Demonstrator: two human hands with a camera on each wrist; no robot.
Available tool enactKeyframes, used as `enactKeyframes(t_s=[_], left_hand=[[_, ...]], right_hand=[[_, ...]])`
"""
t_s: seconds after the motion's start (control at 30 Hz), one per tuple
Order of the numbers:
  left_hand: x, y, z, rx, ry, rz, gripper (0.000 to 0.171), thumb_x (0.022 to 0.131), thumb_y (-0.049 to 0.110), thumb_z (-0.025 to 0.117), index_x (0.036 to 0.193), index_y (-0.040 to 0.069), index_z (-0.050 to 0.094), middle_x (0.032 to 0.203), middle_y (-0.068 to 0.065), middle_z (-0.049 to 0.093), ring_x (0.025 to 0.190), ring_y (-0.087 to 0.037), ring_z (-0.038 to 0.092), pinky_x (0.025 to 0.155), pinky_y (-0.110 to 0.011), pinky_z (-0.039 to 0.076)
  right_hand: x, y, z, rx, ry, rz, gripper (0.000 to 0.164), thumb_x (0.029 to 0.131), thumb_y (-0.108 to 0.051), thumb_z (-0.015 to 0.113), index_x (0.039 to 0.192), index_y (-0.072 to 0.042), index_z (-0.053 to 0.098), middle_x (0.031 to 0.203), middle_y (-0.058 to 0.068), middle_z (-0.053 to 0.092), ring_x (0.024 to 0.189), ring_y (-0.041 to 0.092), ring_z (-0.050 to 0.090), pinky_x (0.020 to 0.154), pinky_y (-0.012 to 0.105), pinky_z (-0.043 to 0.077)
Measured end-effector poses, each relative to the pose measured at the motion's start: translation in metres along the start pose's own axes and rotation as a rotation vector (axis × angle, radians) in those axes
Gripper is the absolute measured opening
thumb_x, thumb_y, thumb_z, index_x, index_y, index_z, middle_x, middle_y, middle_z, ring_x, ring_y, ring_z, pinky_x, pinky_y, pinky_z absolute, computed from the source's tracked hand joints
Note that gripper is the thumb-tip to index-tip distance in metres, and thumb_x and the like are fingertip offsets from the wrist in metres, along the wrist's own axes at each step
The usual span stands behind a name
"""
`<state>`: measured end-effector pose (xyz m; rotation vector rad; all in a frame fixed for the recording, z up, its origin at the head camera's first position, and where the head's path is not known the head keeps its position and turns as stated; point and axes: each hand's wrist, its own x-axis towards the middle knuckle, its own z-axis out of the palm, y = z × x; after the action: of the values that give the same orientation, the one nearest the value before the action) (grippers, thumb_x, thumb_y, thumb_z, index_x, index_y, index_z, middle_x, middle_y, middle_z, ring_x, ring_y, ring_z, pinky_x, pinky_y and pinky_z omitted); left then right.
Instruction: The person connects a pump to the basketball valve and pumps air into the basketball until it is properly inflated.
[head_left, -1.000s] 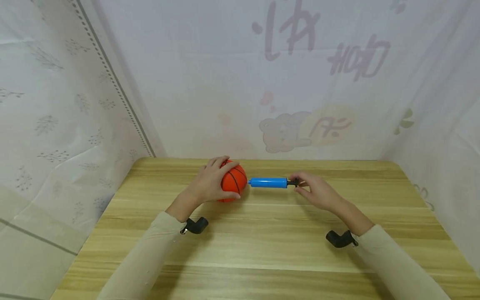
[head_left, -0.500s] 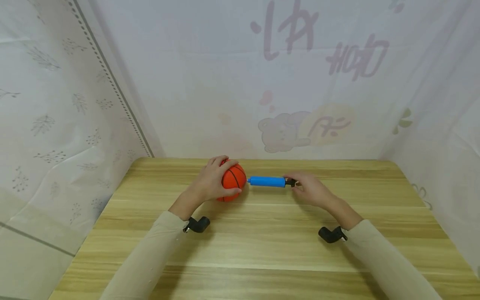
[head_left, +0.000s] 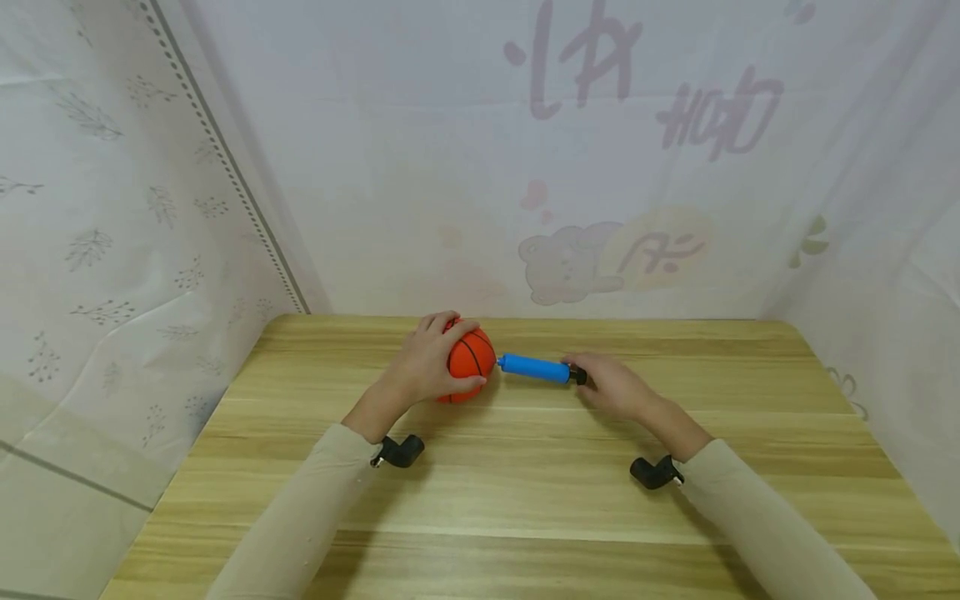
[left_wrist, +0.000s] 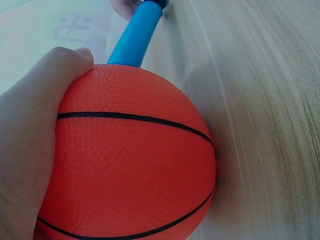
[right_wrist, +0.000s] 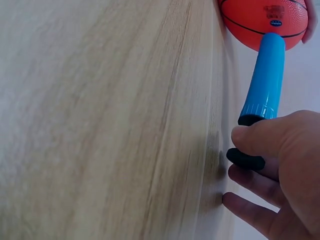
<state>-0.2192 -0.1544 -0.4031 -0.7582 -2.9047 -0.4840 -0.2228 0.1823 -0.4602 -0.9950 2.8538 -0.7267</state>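
A small orange-red toy basketball [head_left: 471, 357] with black lines rests on the wooden table, and my left hand [head_left: 429, 363] grips it from the left, fingers over the top and thumb along the near side. A blue hand pump [head_left: 535, 367] points its narrow tip at the ball's right side, right at the surface. My right hand [head_left: 611, 385] holds the pump's black handle [right_wrist: 245, 159] between thumb and fingers, as the right wrist view shows. The handle sits close behind the blue barrel [right_wrist: 265, 77]. In the left wrist view the ball [left_wrist: 135, 160] hides the pump's tip.
The wooden table [head_left: 480, 483] spreads in front of a pale printed cloth [head_left: 420, 167] along its back edge. More cloth hangs at both sides. Black camera mounts [head_left: 402, 451] stick out from the wrists over the tabletop.
My right hand has moved left, pushing the black handle in toward the blue barrel, so less of the rod shows. The pump's handle end has tilted slightly toward me. The left hand stays on the ball.
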Motion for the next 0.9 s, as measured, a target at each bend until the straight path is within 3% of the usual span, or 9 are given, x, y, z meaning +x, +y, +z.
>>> enactKeyframes(t_s=[0.47, 0.9], left_hand=[[-0.001, -0.001, 0.002, 0.002, 0.008, 0.005, 0.081, 0.079, 0.057, 0.08, 0.146, 0.021, 0.051, 0.147, -0.017, 0.042, 0.136, -0.04, 0.039, 0.097, -0.061, 0.048], [-0.002, -0.004, 0.002, -0.029, 0.018, 0.014, 0.08, 0.079, 0.055, 0.08, 0.146, 0.02, 0.052, 0.148, -0.018, 0.041, 0.135, -0.042, 0.039, 0.094, -0.061, 0.05]], right_hand=[[0.006, -0.01, -0.005, -0.045, 0.017, -0.002, 0.06, 0.092, -0.016, 0.076, 0.143, 0.005, 0.051, 0.139, 0.022, 0.058, 0.124, 0.038, 0.058, 0.101, 0.053, 0.049], [0.046, -0.049, -0.015, -0.089, -0.029, -0.038, 0.056, 0.099, -0.036, 0.068, 0.144, -0.006, 0.054, 0.141, 0.013, 0.059, 0.131, 0.031, 0.055, 0.107, 0.048, 0.046]])
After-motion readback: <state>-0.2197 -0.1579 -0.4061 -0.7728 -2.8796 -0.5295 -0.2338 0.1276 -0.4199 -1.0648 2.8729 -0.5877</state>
